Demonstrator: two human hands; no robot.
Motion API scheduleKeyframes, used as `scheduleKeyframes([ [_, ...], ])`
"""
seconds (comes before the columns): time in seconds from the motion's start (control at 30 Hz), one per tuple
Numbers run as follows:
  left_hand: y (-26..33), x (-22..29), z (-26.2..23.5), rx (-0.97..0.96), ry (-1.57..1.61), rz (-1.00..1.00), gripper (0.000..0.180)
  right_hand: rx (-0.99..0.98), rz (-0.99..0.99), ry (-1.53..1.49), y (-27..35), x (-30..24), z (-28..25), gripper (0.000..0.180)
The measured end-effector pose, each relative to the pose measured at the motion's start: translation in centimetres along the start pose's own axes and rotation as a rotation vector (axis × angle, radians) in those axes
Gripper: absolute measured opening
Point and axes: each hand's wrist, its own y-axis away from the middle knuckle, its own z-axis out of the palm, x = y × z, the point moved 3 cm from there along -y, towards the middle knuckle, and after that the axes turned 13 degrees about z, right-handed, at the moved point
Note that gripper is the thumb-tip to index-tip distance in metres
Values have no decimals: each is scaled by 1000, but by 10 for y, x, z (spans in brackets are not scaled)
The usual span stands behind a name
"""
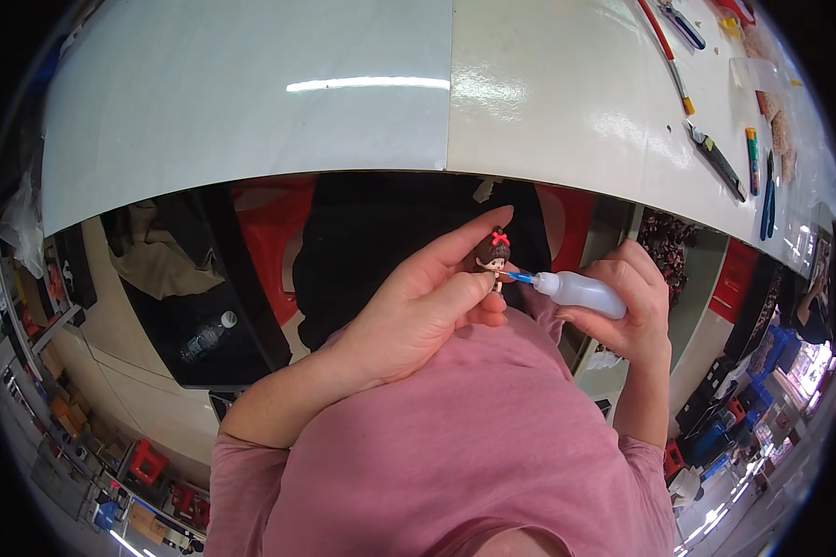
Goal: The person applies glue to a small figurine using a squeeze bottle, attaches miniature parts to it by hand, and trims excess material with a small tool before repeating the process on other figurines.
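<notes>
My left hand (434, 292) is closed around a small doll figurine (493, 252) with dark brown hair and a red bow, its head showing above my thumb. Its lower part is partly hidden by my fingers. My right hand (633, 295) grips a white squeeze bottle (587, 294) lying nearly level. A thin tip with a blue base (522, 278) points left from the bottle and reaches the figurine just below its face; whether it touches cannot be made out. Both hands are above my lap, in front of the table edge.
The white table (251, 121) spans the far side. At its right lie a red brush (671, 58), a utility knife (718, 162), a green tube (752, 148) and blue tweezers (768, 197). An open drawer (692, 278) is at right; a black bin (204, 306) with a plastic bottle (206, 336) stands left.
</notes>
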Motion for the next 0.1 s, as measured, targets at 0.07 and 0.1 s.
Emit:
scheduleKeyframes([
  [0.07,0,-1,1,0,-6,-3,55,-2,1,5,0,0,-1,39],
  [0.1,-1,-1,1,2,-3,-4,55,-1,3,10,1,1,-2,39],
])
